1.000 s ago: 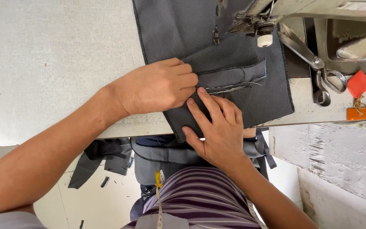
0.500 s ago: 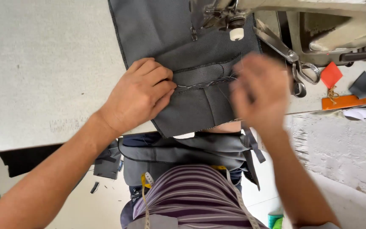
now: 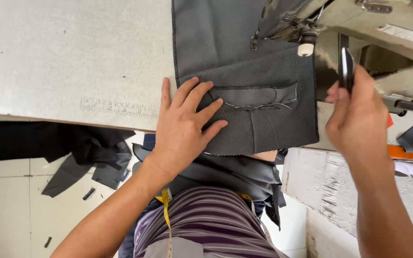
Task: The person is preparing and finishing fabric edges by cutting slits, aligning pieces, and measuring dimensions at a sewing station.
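The dark grey fabric panel (image 3: pixel 244 52) lies flat on the pale sewing table (image 3: pixel 72 57), its lower edge hanging just over the table's front. It is a fine-weave cloth with a stitched pocket opening (image 3: pixel 259 95) across its middle (pale thread shows along the slit), and its upper part runs under the sewing machine (image 3: pixel 359 28) at the top right. The left hand (image 3: pixel 182 126) rests spread on the panel, fingers reaching onto the pocket's left end. The right hand (image 3: pixel 357 119) is raised beside the panel's right edge, pinching a slim dark metal tool (image 3: pixel 346 67). Below the table, dark cloth scraps (image 3: pixel 58 148) lie on a pale tiled floor (image 3: pixel 5 210).
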